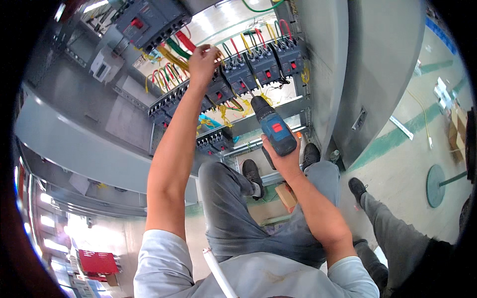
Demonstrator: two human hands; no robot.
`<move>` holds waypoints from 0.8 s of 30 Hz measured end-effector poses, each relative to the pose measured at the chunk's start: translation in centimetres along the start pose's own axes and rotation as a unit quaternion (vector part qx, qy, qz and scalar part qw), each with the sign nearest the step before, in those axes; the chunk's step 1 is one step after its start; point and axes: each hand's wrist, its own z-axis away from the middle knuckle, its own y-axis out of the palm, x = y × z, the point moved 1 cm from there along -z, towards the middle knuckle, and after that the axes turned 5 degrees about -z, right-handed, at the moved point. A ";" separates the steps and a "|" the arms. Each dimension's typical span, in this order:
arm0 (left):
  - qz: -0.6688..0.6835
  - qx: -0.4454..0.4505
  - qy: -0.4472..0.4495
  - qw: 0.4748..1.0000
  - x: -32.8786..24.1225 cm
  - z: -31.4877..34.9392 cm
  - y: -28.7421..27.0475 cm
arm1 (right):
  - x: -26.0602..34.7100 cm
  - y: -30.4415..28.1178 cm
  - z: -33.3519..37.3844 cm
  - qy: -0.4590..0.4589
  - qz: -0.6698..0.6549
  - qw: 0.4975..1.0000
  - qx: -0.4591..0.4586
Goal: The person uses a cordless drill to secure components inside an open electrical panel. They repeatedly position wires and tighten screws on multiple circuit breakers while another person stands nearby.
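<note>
My right hand [287,151] is wrapped round the grip of a blue and black cordless drill [273,130]. Its long thin bit points up and left, at the front of a row of dark grey circuit breakers [266,70] with red switches. My left hand [202,62] reaches to the upper edge of that row, beside thick yellow, green and red cables [183,43]. Its fingers are bent together by the terminals; what they pinch, if anything, is too small to make out. Thin coloured wires rise from the breakers' upper terminals.
A larger breaker [151,24] sits above the row, and a smaller breaker unit [214,141] below it. The grey cabinet door [365,84] stands at the right. Another person's leg [385,218] is close on the right, near a round green stand base [436,186]. A cardboard box [285,197] lies between my legs.
</note>
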 end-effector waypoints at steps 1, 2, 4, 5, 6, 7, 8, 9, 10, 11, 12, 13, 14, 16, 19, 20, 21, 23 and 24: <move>0.038 0.024 -0.027 0.999 0.4 -0.5 0.3 | -0.3 0.0 0.0 0.016 -0.009 1.000 0.002; 0.076 0.049 -0.052 0.994 0.8 -0.8 0.6 | -0.4 0.1 0.1 0.032 -0.019 0.999 0.004; 0.060 0.035 -0.064 0.996 -0.5 -0.1 1.2 | 0.0 0.0 0.1 0.018 -0.013 1.000 0.008; 0.058 0.048 -0.064 0.995 0.1 -0.9 1.2 | -0.2 -0.2 0.2 0.015 -0.011 1.000 0.008; 0.051 0.062 -0.063 0.995 0.2 -1.3 1.2 | -0.4 -0.1 0.3 0.014 -0.012 1.000 0.008; 0.095 0.067 -0.070 0.991 0.4 -1.6 1.3 | -1.3 -0.1 0.5 0.018 -0.013 1.000 0.006; 0.104 0.061 -0.066 0.991 0.5 -2.0 1.3 | -1.8 0.0 0.4 0.021 -0.014 1.000 0.004; 0.114 0.057 -0.064 0.990 0.6 -1.9 1.5 | -1.6 0.0 0.3 0.010 -0.005 1.000 0.005; 0.124 0.054 -0.062 0.989 0.6 -1.8 1.5 | -1.2 0.2 0.1 -0.001 0.005 1.000 0.006; 0.135 0.057 -0.059 0.987 0.7 -1.8 1.5 | -1.0 0.3 0.0 -0.012 0.014 1.000 0.006; 0.145 0.062 -0.056 0.986 0.9 -1.7 1.4 | -1.1 0.4 0.0 -0.008 0.012 1.000 0.007; 0.156 0.066 -0.053 0.984 1.1 -1.6 1.4 | -1.4 0.4 -0.1 -0.005 0.011 1.000 0.008; 0.185 0.061 -0.043 0.980 1.3 -1.6 1.5 | -1.7 0.5 -0.1 -0.001 0.009 1.000 0.010; 0.246 0.046 -0.022 0.968 1.6 -1.2 2.2 | -2.0 0.7 -0.2 -0.011 0.012 1.000 0.016; 0.263 0.053 -0.016 0.963 1.4 -0.6 2.2 | -2.3 1.2 0.3 0.000 0.011 1.000 0.016; 0.265 0.053 -0.009 0.963 1.3 -0.3 2.3 | -2.4 1.2 0.3 0.007 0.009 1.000 0.015; 0.277 0.063 -0.005 0.959 1.2 0.1 2.2 | -2.2 1.4 0.2 -0.007 0.023 0.999 0.035; 0.262 0.082 -0.042 0.961 0.6 -0.7 1.9 | -2.6 1.7 -0.1 -0.026 0.035 0.998 0.035; 0.253 0.092 -0.065 0.961 0.4 -1.0 1.7 | -2.8 1.8 0.2 -0.031 0.040 0.998 0.035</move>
